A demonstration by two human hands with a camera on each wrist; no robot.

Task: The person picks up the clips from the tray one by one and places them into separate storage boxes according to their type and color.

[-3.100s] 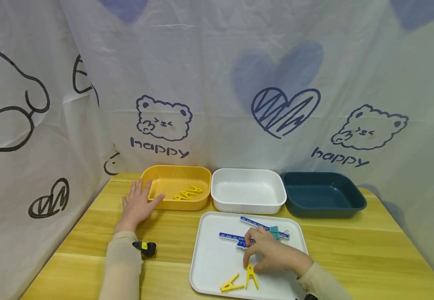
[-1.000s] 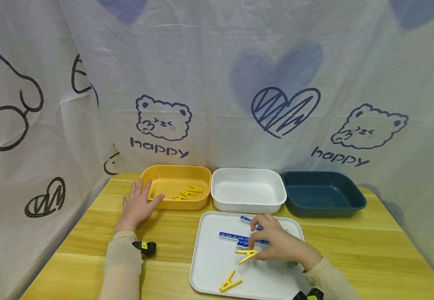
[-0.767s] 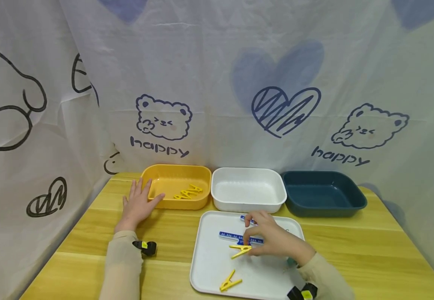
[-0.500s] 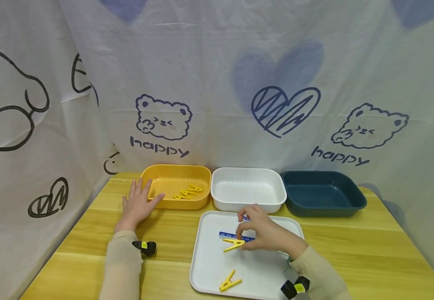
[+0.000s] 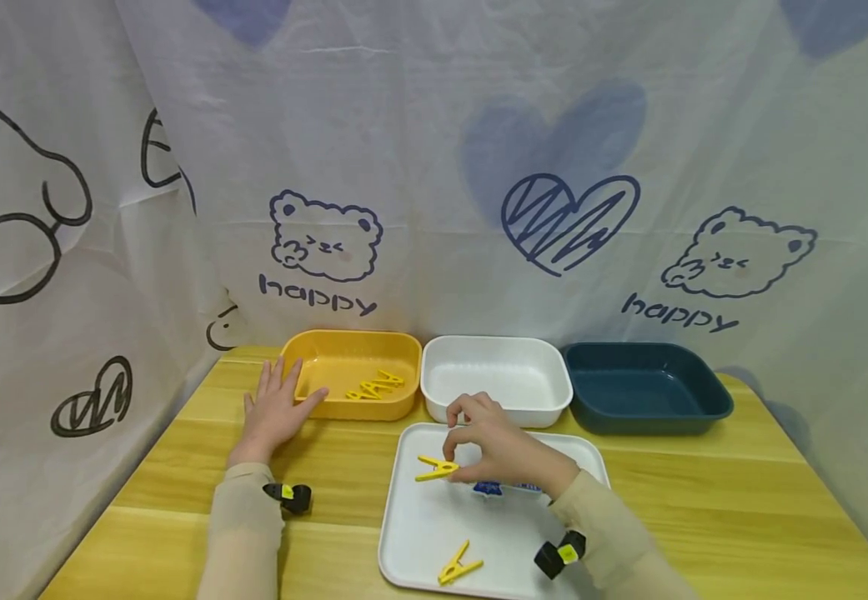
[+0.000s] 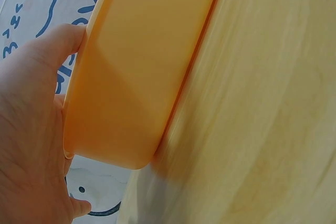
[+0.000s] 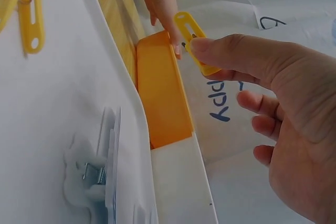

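Observation:
My right hand pinches a yellow clothespin between thumb and forefinger above the white tray, its other fingers loosely bent. The right wrist view gives a close look at this clothespin. My left hand rests with spread fingers on the left end of the yellow bin; its thumb touches the rim in the left wrist view. Several yellow clothespins lie inside that bin. Another yellow clothespin lies at the tray's front. A blue star-shaped clip on the tray is partly hidden behind my right hand.
A white bin stands beside the yellow one, and a dark teal bin is to its right. All three line the back of the wooden table, before a printed curtain. My right forearm covers part of the tray.
My right hand has picked up a yellow clothespin from the tray's front and carried it back and left. The other loose clothespin has turned slightly. My left hand has stayed put.

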